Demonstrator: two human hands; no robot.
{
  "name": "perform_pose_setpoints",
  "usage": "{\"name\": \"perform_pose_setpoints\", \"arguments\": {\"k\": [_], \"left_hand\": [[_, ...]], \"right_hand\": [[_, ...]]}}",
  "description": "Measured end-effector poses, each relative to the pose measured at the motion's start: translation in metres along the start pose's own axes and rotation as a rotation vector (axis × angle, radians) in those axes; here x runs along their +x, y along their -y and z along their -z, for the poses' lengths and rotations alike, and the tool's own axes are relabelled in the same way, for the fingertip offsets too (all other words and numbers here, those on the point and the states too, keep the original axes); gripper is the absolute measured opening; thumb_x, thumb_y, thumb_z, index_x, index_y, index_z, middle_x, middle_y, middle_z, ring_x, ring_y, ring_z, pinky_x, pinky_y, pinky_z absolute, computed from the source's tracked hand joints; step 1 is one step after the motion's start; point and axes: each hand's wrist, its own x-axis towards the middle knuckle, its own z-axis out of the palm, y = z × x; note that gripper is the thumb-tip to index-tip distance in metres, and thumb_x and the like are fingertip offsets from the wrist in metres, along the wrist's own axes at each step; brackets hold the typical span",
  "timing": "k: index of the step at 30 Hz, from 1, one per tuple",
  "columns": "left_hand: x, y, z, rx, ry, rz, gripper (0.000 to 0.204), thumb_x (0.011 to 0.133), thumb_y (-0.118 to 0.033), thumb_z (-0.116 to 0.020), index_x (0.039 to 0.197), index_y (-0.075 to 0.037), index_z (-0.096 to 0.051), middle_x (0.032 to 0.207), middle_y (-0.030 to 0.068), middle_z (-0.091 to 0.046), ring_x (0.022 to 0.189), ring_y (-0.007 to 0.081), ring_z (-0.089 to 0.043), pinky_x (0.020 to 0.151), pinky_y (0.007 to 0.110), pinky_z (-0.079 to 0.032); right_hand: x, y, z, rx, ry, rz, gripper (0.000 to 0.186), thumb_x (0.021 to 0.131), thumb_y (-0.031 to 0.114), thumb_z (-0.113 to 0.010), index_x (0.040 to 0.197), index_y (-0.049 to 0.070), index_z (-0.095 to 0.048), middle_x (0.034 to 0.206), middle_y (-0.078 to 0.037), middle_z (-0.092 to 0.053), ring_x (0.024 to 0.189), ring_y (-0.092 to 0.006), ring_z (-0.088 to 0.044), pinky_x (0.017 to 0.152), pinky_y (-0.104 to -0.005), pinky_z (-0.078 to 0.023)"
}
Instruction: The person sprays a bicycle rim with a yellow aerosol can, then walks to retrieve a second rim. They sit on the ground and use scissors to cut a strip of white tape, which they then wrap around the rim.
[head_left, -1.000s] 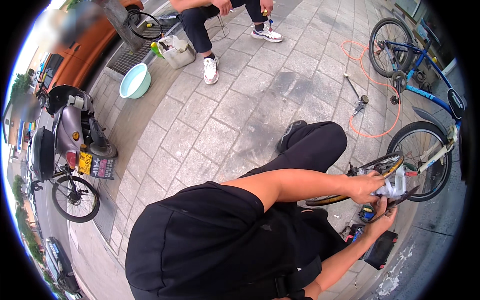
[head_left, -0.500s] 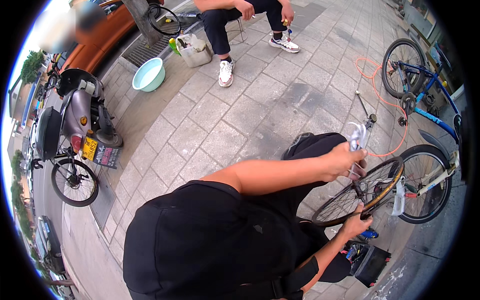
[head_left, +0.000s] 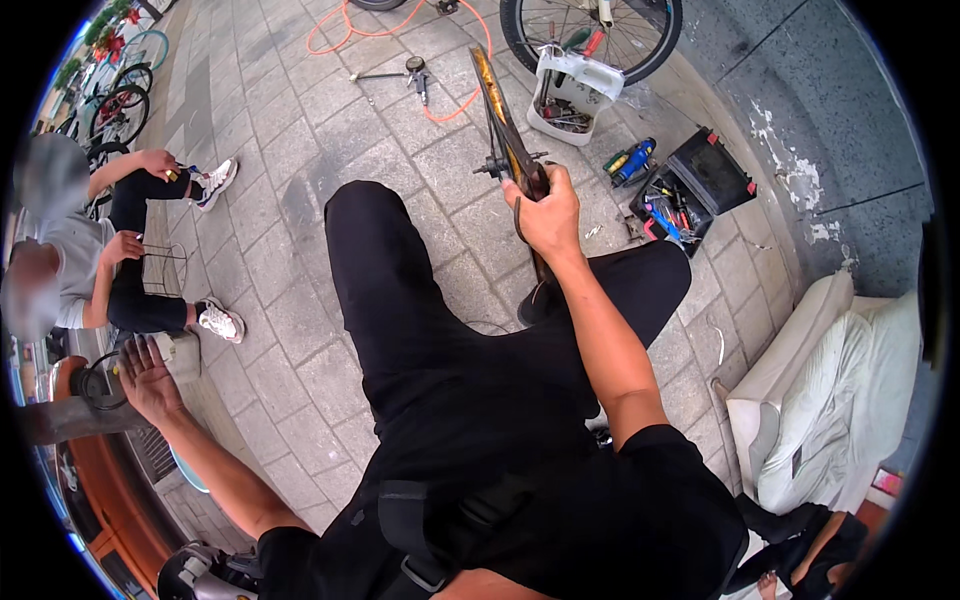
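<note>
Between my knees a bicycle wheel (head_left: 519,150) stands almost edge-on. Its tyre is dark, an orange-gold band shows along it, and its axle sticks out both sides. My right hand (head_left: 548,212) is wrapped round the tyre and rim, with the thumb on the near side. The wheel's lower end reaches down by my shoe, partly hidden behind that hand and forearm. Far out to the left, my left hand (head_left: 152,382) is raised with its palm showing and its fingers spread. Nothing is in it.
A cut white plastic jug (head_left: 583,82) of tools stands beyond the wheel, beside another bicycle wheel (head_left: 640,45). To the right lie an open black toolbox (head_left: 712,172) and a pale padded seat (head_left: 835,400). An inflator gauge (head_left: 415,66) with an orange hose lies ahead. Another person (head_left: 85,255) sits left.
My view has swung to the right. My left hand has let go of a silvery-white thing and moved from beside the wheel far out left. My right hand still grips the wheel, now turned edge-on.
</note>
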Motion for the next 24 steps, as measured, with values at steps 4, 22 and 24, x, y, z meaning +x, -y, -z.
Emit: {"name": "perform_pose_setpoints", "arguments": {"k": [4, 22, 24], "left_hand": [[-0.117, 0.183, -0.18, -0.039, 0.746, 0.268, 0.042, 0.109, -0.024, -0.055, 0.138, 0.006, -0.052, 0.127, 0.0183, -0.065, 0.124, 0.035, -0.062, 0.114, 0.052, -0.048], [-0.263, 0.357, -0.381, 0.329, 1.49, 0.669, 0.052, 0.099, -0.018, -0.074, 0.136, 0.009, -0.049, 0.133, 0.016, -0.059, 0.112, 0.0243, -0.068, 0.095, 0.038, -0.055], [-0.273, 0.352, -0.373, 0.314, 1.511, 0.737, 0.056, 0.097, -0.014, -0.075, 0.138, 0.01, -0.045, 0.135, 0.016, -0.057, 0.114, 0.0233, -0.067, 0.096, 0.037, -0.055]], "right_hand": [[-0.014, 0.007, -0.01, 0.017, 0.041, -0.086, 0.05, 0.081, 0.028, -0.086, 0.11, -0.004, -0.061, 0.092, -0.012, -0.071, 0.085, -0.0188, -0.068, 0.081, -0.0338, -0.055], [0.007, -0.017, 0.101, 0.006, 0.196, -0.455, 0.046, 0.095, 0.044, -0.077, 0.102, -0.002, -0.073, 0.077, -0.001, -0.064, 0.072, -0.0099, -0.059, 0.066, -0.0279, -0.048], [0.013, -0.001, 0.117, 0.069, 0.346, -0.423, 0.05, 0.098, 0.047, -0.072, 0.105, -0.003, -0.073, 0.077, -0.001, -0.062, 0.072, -0.0095, -0.06, 0.065, -0.0267, -0.048]]}}
